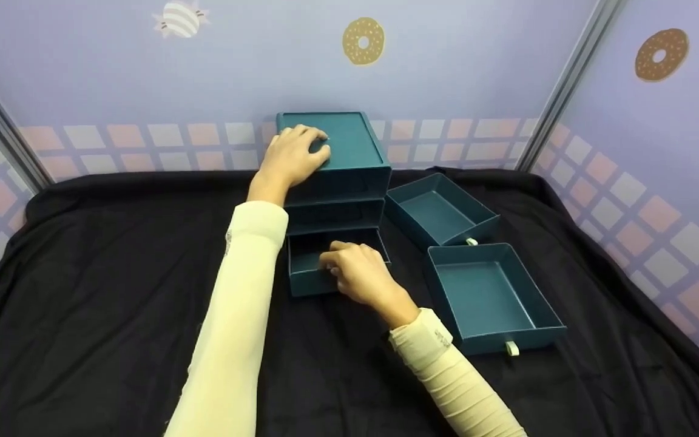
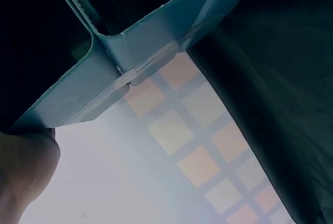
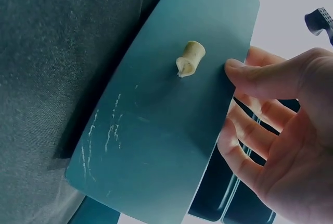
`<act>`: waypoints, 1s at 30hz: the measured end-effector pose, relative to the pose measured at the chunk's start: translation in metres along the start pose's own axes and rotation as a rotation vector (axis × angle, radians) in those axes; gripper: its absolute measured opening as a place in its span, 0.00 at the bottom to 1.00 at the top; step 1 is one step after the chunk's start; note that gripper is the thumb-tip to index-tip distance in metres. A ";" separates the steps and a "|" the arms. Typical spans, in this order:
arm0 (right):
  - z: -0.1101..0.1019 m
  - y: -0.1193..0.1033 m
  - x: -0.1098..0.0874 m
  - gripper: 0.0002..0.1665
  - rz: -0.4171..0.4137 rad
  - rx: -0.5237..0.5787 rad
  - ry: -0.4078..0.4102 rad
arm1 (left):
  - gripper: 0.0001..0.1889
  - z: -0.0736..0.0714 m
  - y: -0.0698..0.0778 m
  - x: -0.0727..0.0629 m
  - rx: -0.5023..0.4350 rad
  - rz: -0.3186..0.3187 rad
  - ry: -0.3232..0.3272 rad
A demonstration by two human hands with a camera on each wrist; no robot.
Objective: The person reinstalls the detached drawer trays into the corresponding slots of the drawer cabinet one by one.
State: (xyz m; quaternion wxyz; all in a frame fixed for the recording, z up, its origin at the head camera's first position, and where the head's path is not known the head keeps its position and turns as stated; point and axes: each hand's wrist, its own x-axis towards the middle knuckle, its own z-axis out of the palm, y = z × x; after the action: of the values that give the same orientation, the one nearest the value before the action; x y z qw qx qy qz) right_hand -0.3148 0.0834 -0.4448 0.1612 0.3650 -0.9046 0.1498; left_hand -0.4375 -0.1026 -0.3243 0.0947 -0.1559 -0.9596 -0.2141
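Note:
A teal drawer cabinet (image 1: 349, 142) stands by the back wall, its two upper slots without drawers. My left hand (image 1: 293, 156) rests on the left part of its top. In the left wrist view, part of that hand (image 2: 26, 166) shows beside the cabinet's edge. The bottom drawer (image 1: 310, 283) is pulled partly out. My right hand (image 1: 358, 273) grips its front panel by the upper edge, the thumb on the outer face and the fingers inside. A small pale pull tab (image 3: 191, 57) sticks out from that panel in the right wrist view.
Two loose teal drawers lie to the right of the cabinet: one farther back (image 1: 440, 206), one nearer (image 1: 483, 291), each with a pale tab. A wrinkled black cloth (image 1: 113, 303) covers the table. Patterned lilac walls (image 1: 446, 73) enclose the back and sides.

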 end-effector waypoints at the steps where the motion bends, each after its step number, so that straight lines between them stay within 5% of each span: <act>1: 0.001 0.000 0.000 0.18 0.001 0.002 0.006 | 0.26 0.001 0.000 0.000 -0.001 0.001 -0.001; 30: 0.015 0.005 0.004 0.10 0.071 0.041 0.135 | 0.27 -0.003 0.000 0.002 -0.013 -0.004 -0.009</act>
State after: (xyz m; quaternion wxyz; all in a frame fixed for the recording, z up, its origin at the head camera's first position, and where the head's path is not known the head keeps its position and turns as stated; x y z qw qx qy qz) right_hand -0.3237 0.0784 -0.4575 0.2089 0.3248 -0.9009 0.1980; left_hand -0.4388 -0.1035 -0.3216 0.0892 -0.1555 -0.9590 -0.2197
